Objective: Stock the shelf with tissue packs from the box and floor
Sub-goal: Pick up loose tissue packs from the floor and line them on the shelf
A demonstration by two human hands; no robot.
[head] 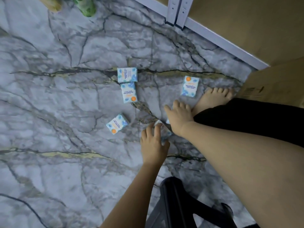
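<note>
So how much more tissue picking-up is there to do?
Nothing looks shelved in this view. The left hand and right hand are on a pack between them. Four more packs lie on the floor: two touching, one alone, one by the foot.

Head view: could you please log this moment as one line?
left hand and right hand on tissue pack | four loose packs on floor

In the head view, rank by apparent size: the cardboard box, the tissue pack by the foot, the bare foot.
1. cardboard box, though cut off by the frame edge.
2. bare foot, partly hidden by black clothing.
3. tissue pack by the foot.
</note>
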